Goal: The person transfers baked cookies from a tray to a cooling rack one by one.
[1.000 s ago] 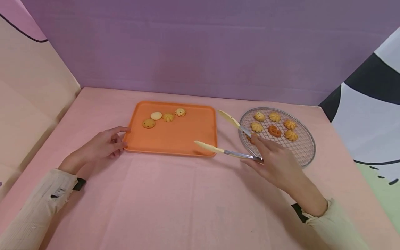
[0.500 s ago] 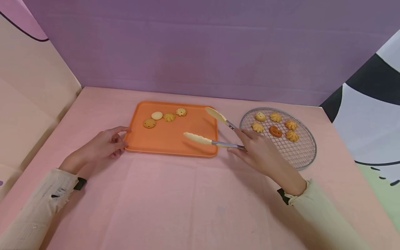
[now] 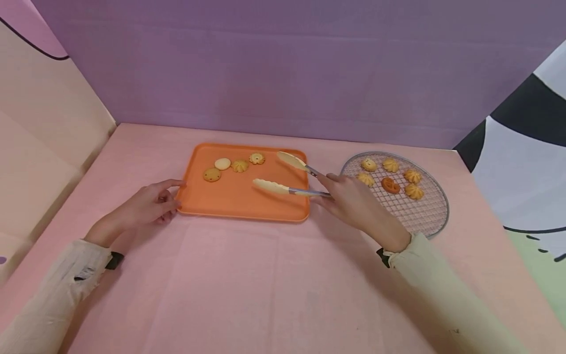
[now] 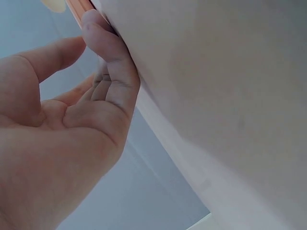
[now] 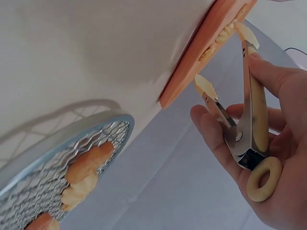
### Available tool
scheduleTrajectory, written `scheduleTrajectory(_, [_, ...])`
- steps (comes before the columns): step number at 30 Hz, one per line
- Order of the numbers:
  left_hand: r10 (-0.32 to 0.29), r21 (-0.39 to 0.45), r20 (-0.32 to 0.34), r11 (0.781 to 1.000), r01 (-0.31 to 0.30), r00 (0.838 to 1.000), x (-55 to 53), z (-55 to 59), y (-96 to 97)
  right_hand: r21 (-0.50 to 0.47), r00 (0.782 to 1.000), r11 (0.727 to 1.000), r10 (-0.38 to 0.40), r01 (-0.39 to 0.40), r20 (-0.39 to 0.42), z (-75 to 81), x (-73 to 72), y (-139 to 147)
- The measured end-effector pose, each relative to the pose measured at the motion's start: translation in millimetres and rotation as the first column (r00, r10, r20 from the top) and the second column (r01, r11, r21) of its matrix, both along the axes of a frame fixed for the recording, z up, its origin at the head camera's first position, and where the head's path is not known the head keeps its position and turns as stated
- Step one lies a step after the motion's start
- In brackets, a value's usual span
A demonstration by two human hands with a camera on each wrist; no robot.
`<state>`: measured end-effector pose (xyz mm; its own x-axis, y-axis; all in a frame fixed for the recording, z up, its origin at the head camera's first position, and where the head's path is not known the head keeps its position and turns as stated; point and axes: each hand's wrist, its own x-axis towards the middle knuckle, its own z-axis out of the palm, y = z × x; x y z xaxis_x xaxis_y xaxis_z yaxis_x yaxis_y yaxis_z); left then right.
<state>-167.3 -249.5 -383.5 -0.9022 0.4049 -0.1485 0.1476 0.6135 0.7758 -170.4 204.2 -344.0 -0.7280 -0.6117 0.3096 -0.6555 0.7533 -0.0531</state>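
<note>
1. Since a second ago, your right hand (image 3: 353,201) has brought the tongs (image 3: 300,191) leftward, from the gap beside the wire rack (image 3: 424,216) to over the right half of the orange tray (image 3: 230,201).
2. You've got that hand gripping the tongs, thumb on one arm and fingers on the other. Their pale tips are spread with nothing between them; I can't tell how high above the tray they sit.
3. Your left hand (image 3: 141,204) hasn't budged: fingers loosely bent, not wrapped around anything, fingertips just touching the tray's left rim.
4. Four cookies lie in the upper left part of the tray: a speckled round one (image 3: 212,174), a pale plain one (image 3: 223,163), a ridged one (image 3: 240,165) and a scalloped one (image 3: 257,161) nearest the tongs.
5. Over on the rack, right of the tray, you've got a pretzel-shaped cookie (image 3: 390,185) with five others around it in view.
6. Tray and rack both sit on the pink desk (image 3: 221,295), a purple backdrop (image 3: 283,69) behind.
</note>
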Motion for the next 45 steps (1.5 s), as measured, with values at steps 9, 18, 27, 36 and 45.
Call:
scheduleTrajectory(9, [0.013, -0.014, -0.004, 1.000, -0.013, 1.000, 3.4, 0.4, -1.1, 0.061, 0.998, 0.997, -0.040, 0.037, 0.044, -3.6, -18.3, -10])
scheduleTrajectory(18, [0.016, -0.023, -0.008, 1.000, -0.017, 1.000, 1.0, 0.7, 0.5, 0.055, 0.998, 0.998, -0.010, 0.007, 0.056, -0.5, -36.6, -19])
scheduleTrajectory(27, [0.015, -0.022, -0.003, 1.000, -0.015, 1.000, -0.2, 0.0, 0.5, 0.086, 0.992, 0.994, -0.074, 0.065, 0.104, 0.8, -43.2, -28])
scheduleTrajectory(36, [0.023, -0.021, 0.004, 1.000, -0.023, 1.000, -0.6, 2.4, 2.2, 0.103, 0.996, 0.994, -0.053, 0.045, 0.072, 1.7, -46.4, -42])
scheduleTrajectory(45, [0.026, -0.030, 0.014, 0.999, -0.026, 1.000, 1.1, 3.6, 3.5, 0.133, 0.994, 0.987, -0.098, 0.091, 0.045, 2.3, -46.7, -47])
